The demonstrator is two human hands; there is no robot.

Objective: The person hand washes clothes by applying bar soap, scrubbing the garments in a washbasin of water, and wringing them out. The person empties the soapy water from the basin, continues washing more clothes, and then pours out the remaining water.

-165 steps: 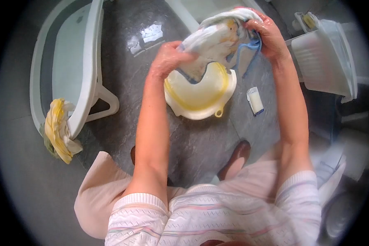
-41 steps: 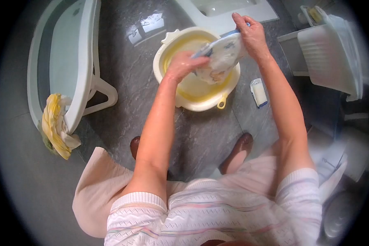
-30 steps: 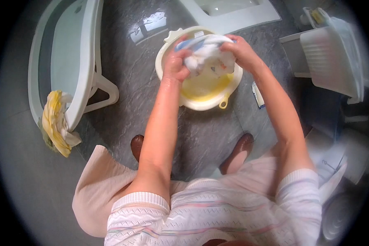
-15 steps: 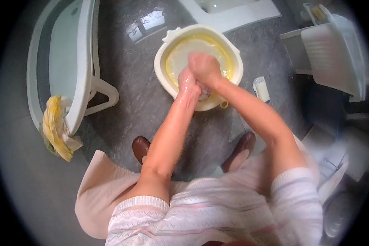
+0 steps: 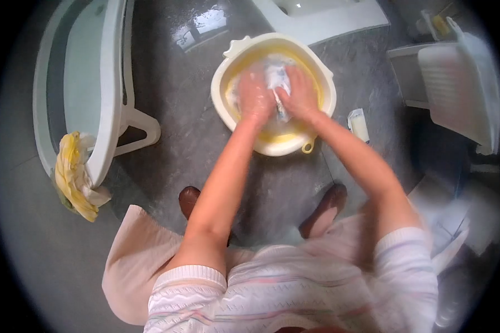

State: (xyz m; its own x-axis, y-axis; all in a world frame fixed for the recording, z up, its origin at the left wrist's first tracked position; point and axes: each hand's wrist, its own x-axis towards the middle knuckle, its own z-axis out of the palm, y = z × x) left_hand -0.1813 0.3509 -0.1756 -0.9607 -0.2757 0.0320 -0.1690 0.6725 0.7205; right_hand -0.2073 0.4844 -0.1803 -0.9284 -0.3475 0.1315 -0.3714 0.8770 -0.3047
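A cream basin (image 5: 221, 100) with a yellow inner band stands on the dark floor, with some liquid in it. Inside it lies a wet white and blue cloth (image 5: 279, 77), partly covered by my hands. My left hand (image 5: 255, 97) is blurred and presses on the cloth's left side. On its right side, my right hand (image 5: 299, 94) lies with fingers spread over the cloth. Both palms face down, thumbs near each other. To the right of the basin a white bar in an opened wrapper (image 5: 358, 125) rests on the floor.
A white and grey tub (image 5: 108, 83) on legs stands at the left, with a yellow and white cloth (image 5: 75, 175) over its rim. A white fixture (image 5: 333, 28) is behind the basin. At the right are a ribbed white plastic item (image 5: 444, 83) and a yellow object (image 5: 441, 25).
My hands have gone from holding the cloth up above the basin, through being close together over it, to lying apart on the cloth inside the basin.
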